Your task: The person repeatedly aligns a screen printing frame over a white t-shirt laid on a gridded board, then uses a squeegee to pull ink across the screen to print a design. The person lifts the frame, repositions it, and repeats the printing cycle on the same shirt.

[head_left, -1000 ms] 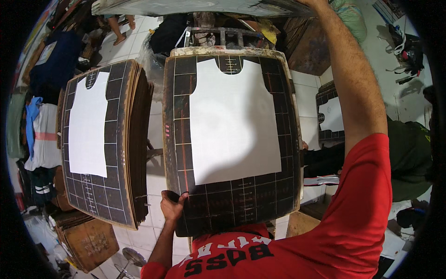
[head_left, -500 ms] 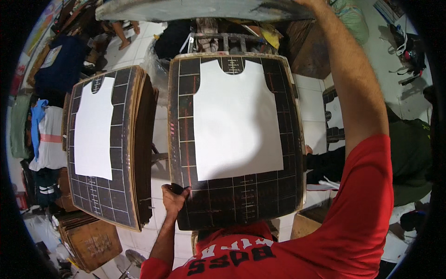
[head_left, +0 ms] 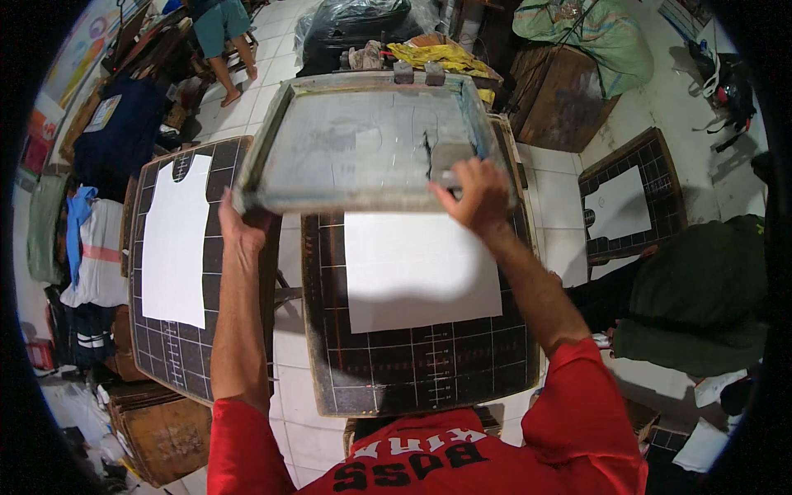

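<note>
A screen-printing frame with pale mesh is tilted over the far part of the middle board. My left hand is closed on its near left corner, fingers partly hidden behind the rim. At the near right rim my right hand has its fingers curled over the mesh. A small pale piece shows at those fingers, too blurred to name. Beneath the frame, a white sleeveless shirt panel lies flat on the black gridded board; its neck end is hidden by the frame.
Another gridded board with a white panel stands left. On the right is a third board, near a dark green garment on a person. Another person's legs are far left. Wooden boxes and bags line the sides.
The frame has come down and nearer, now covering the panel's top. My left hand has moved from the board's edge up to the frame's corner. My right hand has dropped to its near rim.
</note>
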`<state>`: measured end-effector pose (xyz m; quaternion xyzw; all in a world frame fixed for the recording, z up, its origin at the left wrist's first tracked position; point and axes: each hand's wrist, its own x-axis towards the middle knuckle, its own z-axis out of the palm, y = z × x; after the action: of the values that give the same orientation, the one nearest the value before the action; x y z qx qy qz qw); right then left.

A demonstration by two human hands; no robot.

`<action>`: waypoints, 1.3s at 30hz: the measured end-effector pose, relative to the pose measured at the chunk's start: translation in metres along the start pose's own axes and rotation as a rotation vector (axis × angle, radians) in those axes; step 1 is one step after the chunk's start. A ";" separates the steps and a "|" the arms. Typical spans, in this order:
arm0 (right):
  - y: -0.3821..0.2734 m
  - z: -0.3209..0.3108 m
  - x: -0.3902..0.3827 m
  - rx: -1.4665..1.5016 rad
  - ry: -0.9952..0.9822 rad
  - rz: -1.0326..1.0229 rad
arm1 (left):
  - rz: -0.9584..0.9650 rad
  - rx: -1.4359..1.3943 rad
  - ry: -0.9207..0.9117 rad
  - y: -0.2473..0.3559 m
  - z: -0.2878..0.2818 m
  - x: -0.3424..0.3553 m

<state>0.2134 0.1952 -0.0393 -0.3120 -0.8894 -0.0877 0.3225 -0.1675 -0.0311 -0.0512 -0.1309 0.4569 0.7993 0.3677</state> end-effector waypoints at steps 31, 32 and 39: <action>0.065 0.108 0.025 0.229 -0.515 0.067 | 0.089 0.642 0.367 -0.085 -0.083 0.042; 0.065 0.107 0.027 0.206 -0.504 0.091 | 0.093 0.635 0.382 -0.086 -0.079 0.040; 0.065 0.135 0.050 0.130 -0.249 0.091 | 0.123 0.672 0.425 -0.085 -0.058 0.026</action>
<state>0.1530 0.3202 -0.1158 -0.3390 -0.9112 0.0243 0.2328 -0.1329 -0.0405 -0.1505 -0.1380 0.7658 0.5810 0.2388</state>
